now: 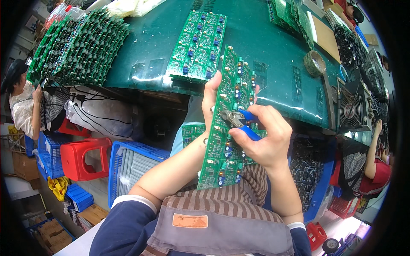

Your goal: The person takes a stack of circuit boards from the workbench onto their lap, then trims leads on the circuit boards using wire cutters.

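My left hand (210,98) grips a long green circuit board panel (217,138) by its far part, thumb along the left edge and fingertips showing past the right edge. The panel stands tilted above my lap, its component side facing right and up. In my right hand (271,134) is a pair of cutting pliers (233,118) with blue handles, held between thumb and fingers. Their jaws rest at or just over the components mid-panel; whether they close on a lead is too small to tell. Behind my left forearm, part of another green board (191,132) shows.
Another board panel (198,47) lies on the green table mat (147,38). Upright boards are stacked at far left (79,49) and far right (292,23). A tape roll (314,64) and fan (352,106) stand right. Blue crates (136,160) flank me; co-workers sit both sides.
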The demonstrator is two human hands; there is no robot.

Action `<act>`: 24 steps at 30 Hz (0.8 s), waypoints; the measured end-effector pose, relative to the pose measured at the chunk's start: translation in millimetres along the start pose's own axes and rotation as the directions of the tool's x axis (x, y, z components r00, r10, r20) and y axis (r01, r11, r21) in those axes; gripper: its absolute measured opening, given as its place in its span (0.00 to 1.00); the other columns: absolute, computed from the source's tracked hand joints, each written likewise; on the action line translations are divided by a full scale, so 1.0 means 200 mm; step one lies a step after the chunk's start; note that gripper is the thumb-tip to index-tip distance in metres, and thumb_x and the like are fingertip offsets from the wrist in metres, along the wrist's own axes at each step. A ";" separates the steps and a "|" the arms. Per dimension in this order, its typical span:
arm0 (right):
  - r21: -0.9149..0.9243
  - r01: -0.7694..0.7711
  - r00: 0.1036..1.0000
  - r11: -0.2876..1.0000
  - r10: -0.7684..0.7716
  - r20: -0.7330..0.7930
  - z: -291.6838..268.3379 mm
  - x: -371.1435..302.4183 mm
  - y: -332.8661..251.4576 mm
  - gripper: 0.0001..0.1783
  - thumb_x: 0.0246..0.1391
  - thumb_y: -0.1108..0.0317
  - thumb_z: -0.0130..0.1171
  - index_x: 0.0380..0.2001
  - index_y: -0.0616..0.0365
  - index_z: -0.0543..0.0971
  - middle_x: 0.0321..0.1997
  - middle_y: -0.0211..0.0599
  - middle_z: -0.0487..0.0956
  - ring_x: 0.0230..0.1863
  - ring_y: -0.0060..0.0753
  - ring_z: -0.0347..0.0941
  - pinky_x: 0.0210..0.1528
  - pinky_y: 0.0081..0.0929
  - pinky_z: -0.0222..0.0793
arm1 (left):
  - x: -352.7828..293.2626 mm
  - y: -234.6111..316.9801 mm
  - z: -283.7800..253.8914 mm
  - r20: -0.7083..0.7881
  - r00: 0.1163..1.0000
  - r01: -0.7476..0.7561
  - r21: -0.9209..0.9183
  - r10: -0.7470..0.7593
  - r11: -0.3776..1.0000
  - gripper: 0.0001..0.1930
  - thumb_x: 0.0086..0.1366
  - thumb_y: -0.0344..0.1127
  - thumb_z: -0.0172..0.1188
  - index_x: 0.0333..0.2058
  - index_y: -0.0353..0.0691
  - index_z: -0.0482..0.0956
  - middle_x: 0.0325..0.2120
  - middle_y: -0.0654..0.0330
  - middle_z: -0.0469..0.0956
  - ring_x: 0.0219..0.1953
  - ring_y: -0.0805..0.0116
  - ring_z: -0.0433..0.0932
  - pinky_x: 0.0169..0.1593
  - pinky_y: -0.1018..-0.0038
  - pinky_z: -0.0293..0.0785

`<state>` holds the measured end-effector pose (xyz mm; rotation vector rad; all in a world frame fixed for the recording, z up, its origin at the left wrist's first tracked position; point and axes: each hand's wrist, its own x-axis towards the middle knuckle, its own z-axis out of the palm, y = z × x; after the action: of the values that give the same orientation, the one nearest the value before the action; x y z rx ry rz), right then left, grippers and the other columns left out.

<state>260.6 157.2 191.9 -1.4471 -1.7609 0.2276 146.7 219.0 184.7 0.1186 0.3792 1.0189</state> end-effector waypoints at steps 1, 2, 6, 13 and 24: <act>-0.009 0.038 0.999 0.999 -0.038 -0.020 0.00 0.00 0.00 0.30 0.36 0.48 0.78 0.35 0.61 0.81 0.30 0.41 0.80 0.33 0.44 0.78 0.38 0.36 0.73 | 0.00 0.00 0.00 0.000 1.000 -0.011 0.005 0.011 1.000 0.26 0.69 0.61 0.47 0.39 0.42 0.79 0.31 0.61 0.81 0.35 0.70 0.81 0.42 0.70 0.79; -0.009 0.037 0.999 0.999 -0.038 -0.020 0.00 0.01 0.00 0.30 0.36 0.48 0.78 0.35 0.61 0.81 0.30 0.41 0.80 0.33 0.44 0.78 0.38 0.36 0.73 | 0.01 0.00 0.00 0.000 1.000 -0.023 0.011 0.023 1.000 0.25 0.69 0.60 0.47 0.39 0.42 0.79 0.31 0.61 0.81 0.35 0.70 0.81 0.42 0.70 0.79; 0.006 0.053 0.998 0.999 -0.053 -0.022 0.00 0.02 -0.01 0.29 0.36 0.50 0.78 0.35 0.61 0.81 0.30 0.41 0.80 0.34 0.45 0.78 0.39 0.36 0.73 | 0.01 0.00 0.00 -0.010 1.000 0.004 -0.007 -0.004 1.000 0.25 0.69 0.61 0.47 0.39 0.43 0.79 0.31 0.61 0.81 0.34 0.70 0.81 0.41 0.70 0.79; 0.016 0.065 0.998 0.998 -0.065 -0.017 0.00 0.01 -0.01 0.29 0.35 0.48 0.79 0.32 0.60 0.82 0.26 0.38 0.80 0.28 0.41 0.78 0.34 0.34 0.74 | 0.00 0.00 0.00 -0.001 1.000 0.019 0.003 -0.019 1.000 0.26 0.68 0.61 0.48 0.39 0.42 0.79 0.31 0.61 0.81 0.33 0.70 0.81 0.40 0.71 0.78; -0.107 0.004 0.995 0.994 -0.015 -0.102 -0.03 0.05 0.06 0.28 0.39 0.51 0.77 0.36 0.59 0.79 0.28 0.40 0.76 0.30 0.44 0.74 0.36 0.38 0.70 | -0.07 -0.04 -0.03 0.094 0.995 0.042 0.010 -0.043 0.999 0.28 0.71 0.60 0.44 0.46 0.39 0.78 0.37 0.58 0.81 0.39 0.68 0.81 0.45 0.70 0.77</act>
<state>273.1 168.1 193.5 -1.4986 -1.7180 0.0533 144.1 202.8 181.1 0.1643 0.2991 0.9666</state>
